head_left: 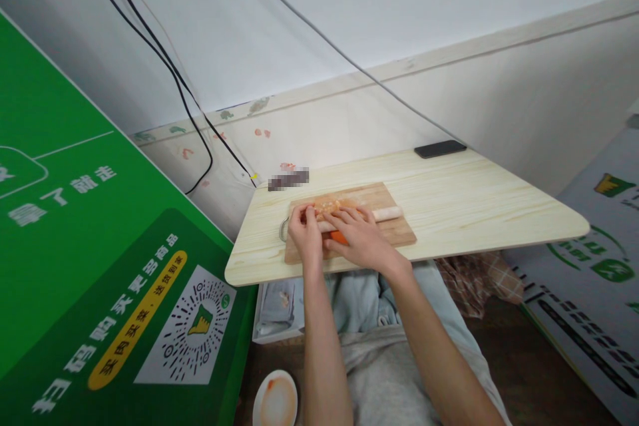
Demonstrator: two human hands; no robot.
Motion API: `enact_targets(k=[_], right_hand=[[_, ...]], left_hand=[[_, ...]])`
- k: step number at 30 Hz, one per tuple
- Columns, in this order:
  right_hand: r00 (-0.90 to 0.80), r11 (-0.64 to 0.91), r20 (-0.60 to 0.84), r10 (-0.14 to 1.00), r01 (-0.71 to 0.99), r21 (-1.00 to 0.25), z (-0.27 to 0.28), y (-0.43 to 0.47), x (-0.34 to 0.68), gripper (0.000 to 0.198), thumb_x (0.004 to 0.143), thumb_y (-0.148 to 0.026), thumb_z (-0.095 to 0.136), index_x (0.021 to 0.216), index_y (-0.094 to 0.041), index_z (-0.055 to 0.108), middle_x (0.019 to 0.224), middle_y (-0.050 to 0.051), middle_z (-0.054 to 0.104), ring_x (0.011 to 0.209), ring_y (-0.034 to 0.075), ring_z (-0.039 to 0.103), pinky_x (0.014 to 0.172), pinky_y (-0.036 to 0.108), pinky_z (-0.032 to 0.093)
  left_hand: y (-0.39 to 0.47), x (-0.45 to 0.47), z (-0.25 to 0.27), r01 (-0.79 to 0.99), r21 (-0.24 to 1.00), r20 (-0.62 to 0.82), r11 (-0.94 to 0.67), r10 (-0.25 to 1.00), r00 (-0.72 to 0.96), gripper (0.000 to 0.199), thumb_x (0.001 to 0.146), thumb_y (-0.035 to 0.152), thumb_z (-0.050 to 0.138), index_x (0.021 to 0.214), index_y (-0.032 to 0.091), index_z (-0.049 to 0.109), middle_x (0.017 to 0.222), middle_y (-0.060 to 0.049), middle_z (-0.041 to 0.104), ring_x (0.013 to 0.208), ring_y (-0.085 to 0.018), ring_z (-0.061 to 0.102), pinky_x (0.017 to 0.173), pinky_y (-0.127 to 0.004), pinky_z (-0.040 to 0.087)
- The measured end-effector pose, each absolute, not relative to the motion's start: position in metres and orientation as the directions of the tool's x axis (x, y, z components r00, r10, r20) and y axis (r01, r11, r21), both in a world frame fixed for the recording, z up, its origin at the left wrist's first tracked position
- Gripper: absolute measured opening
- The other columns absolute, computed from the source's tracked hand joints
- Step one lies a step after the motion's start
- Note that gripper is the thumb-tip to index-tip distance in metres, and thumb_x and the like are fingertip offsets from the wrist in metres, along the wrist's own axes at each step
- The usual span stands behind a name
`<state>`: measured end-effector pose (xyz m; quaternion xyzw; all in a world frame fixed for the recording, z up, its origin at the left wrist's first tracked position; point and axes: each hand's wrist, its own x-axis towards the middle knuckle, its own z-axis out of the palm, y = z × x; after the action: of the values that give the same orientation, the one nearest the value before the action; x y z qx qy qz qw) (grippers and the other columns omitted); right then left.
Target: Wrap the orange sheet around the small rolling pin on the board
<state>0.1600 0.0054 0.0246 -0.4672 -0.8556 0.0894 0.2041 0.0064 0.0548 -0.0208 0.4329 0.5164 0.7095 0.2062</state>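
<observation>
On the wooden board lies a pale rolling pin, slanting slightly, its right end sticking out past my right hand. My right hand rests over the pin with fingers stretched out and spread. Around the pin's left part, the fingers of my left hand are curled; its left end is hidden. Beyond the pin, a flattened, light orange, soft-looking mass with whitish specks spreads on the board. A brighter orange piece shows between the pin and my right thumb; I cannot tell its kind.
The board sits on a light wood-grain table against the wall. A black phone lies at the back edge; a blurred dark item is at back left. Below are a white box and a stained dish. A green panel stands left.
</observation>
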Motion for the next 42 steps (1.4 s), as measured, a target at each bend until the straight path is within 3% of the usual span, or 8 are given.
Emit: enact_targets(k=[8, 15, 24, 32, 35, 42], right_hand=[[-0.481, 0.552, 0.274, 0.833, 0.76, -0.342, 0.022, 0.012, 0.161, 0.059, 0.11, -0.042, 0.062, 0.166, -0.023, 0.058, 0.164, 0.014, 0.065, 0.16, 0.034, 0.046, 0.135, 0.057, 0.022], [-0.391, 0.517, 0.383, 0.837, 0.795, -0.319, 0.012, 0.023, 0.15, 0.048, 0.106, -0.033, 0.065, 0.154, -0.025, 0.068, 0.159, 0.014, 0.069, 0.15, 0.036, 0.053, 0.126, 0.056, 0.031], [-0.479, 0.548, 0.268, 0.836, 0.763, -0.344, 0.026, 0.009, 0.164, 0.056, 0.109, -0.038, 0.065, 0.164, -0.025, 0.06, 0.154, 0.014, 0.071, 0.147, 0.034, 0.058, 0.131, 0.055, 0.028], [-0.488, 0.541, 0.233, 0.841, 0.762, -0.357, 0.03, 0.006, 0.171, 0.055, 0.111, -0.041, 0.062, 0.163, -0.024, 0.06, 0.159, 0.015, 0.067, 0.154, 0.034, 0.053, 0.135, 0.059, 0.022], [-0.452, 0.524, 0.273, 0.849, 0.784, -0.332, 0.023, 0.012, 0.164, 0.054, 0.11, -0.038, 0.062, 0.161, -0.022, 0.061, 0.16, 0.016, 0.067, 0.154, 0.034, 0.052, 0.136, 0.059, 0.018], [-0.362, 0.494, 0.401, 0.841, 0.817, -0.299, 0.009, 0.024, 0.152, 0.044, 0.109, -0.037, 0.064, 0.151, -0.024, 0.069, 0.158, 0.015, 0.069, 0.15, 0.036, 0.053, 0.128, 0.056, 0.029]], left_hand=[[0.056, 0.007, -0.023, 0.14, 0.913, 0.395, -0.383, 0.743, -0.541, 0.017, 0.093, 0.034, 0.064, 0.091, 0.021, 0.076, 0.089, -0.004, 0.077, 0.082, -0.02, 0.072, 0.082, -0.032, 0.057], [0.059, 0.006, -0.026, 0.151, 0.918, 0.388, -0.367, 0.75, -0.536, 0.018, 0.094, 0.035, 0.063, 0.092, 0.022, 0.075, 0.091, -0.004, 0.077, 0.084, -0.02, 0.073, 0.086, -0.033, 0.059], [0.056, 0.008, -0.021, 0.144, 0.914, 0.395, -0.38, 0.743, -0.54, 0.016, 0.095, 0.032, 0.063, 0.091, 0.021, 0.074, 0.09, -0.004, 0.077, 0.082, -0.019, 0.072, 0.082, -0.031, 0.057], [0.054, 0.009, -0.019, 0.124, 0.916, 0.384, -0.382, 0.745, -0.545, 0.016, 0.094, 0.031, 0.063, 0.091, 0.021, 0.075, 0.086, -0.003, 0.076, 0.082, -0.019, 0.073, 0.08, -0.031, 0.057], [0.054, 0.009, -0.019, 0.119, 0.915, 0.385, -0.385, 0.747, -0.542, 0.016, 0.094, 0.031, 0.063, 0.091, 0.021, 0.075, 0.088, -0.004, 0.077, 0.083, -0.019, 0.073, 0.081, -0.031, 0.058], [0.057, 0.007, -0.022, 0.154, 0.915, 0.394, -0.374, 0.74, -0.546, 0.015, 0.093, 0.031, 0.063, 0.09, 0.022, 0.075, 0.088, -0.003, 0.077, 0.083, -0.019, 0.073, 0.084, -0.032, 0.057]])
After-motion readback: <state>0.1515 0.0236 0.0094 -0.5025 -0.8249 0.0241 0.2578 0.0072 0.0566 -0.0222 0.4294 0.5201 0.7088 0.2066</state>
